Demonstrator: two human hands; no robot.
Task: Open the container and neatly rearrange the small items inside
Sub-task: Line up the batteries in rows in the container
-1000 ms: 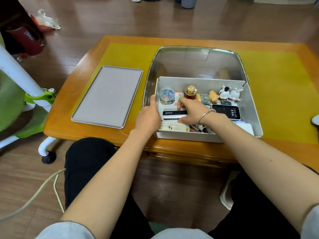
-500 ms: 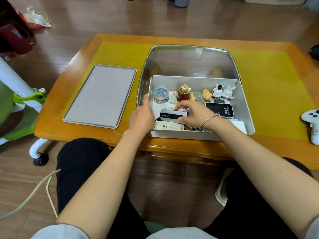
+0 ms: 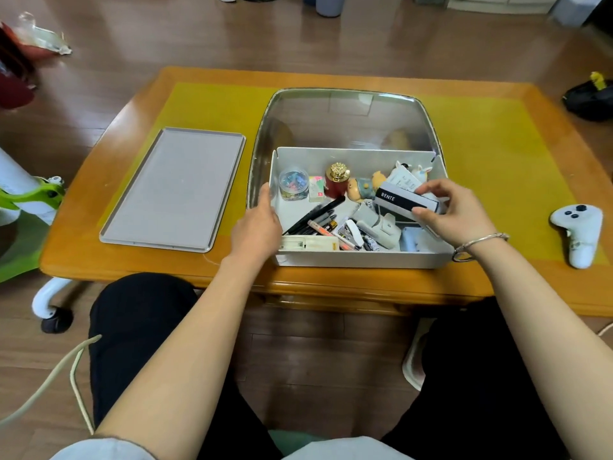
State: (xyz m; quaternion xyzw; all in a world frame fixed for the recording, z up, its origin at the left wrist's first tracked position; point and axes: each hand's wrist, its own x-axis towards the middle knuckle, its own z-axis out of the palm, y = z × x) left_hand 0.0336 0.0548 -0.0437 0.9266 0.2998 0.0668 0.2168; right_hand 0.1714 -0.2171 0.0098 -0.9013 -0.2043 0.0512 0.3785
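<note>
Sitting nearest the camera, the person's black-clad legs [image 3: 142, 327] frame a strip of wood floor in front of the white container [image 3: 361, 258], which stands on the near edge of an orange wooden table [image 3: 331, 287]. The left hand [image 3: 257, 224] rests against the container's left wall, its fingers straight and relaxed along the rim, holding nothing. Inside the container, along the near wall, lie a long cream box [image 3: 308, 243] and, beside it, a jumble of black pens [image 3: 313, 214], a small stapler [image 3: 351, 232] and a grey pouch [image 3: 378, 224]. The right hand [image 3: 454, 210], with a silver bracelet [image 3: 477, 244] on its wrist, is over the container's right side and pinches a black-and-white box [image 3: 406, 200] marked BENTE between thumb and fingers, lifted clear of the other items and tilted. Along the container's far wall stand a clear round jar [image 3: 293, 184] of coloured bits, a pale eraser-like block [image 3: 316, 189], a dark red bottle [image 3: 335, 180] with a gold cap, a small bear figure [image 3: 363, 189] and white rabbit figures [image 3: 419, 171] partly hidden by the held box. The container's clear lid [image 3: 345, 117] stands open behind it. To the left of the container a grey tray [image 3: 175, 187] lies flat on the yellow mat [image 3: 212, 104]. To the right of the container, well apart, a white game controller [image 3: 578, 232] lies on the table.
</note>
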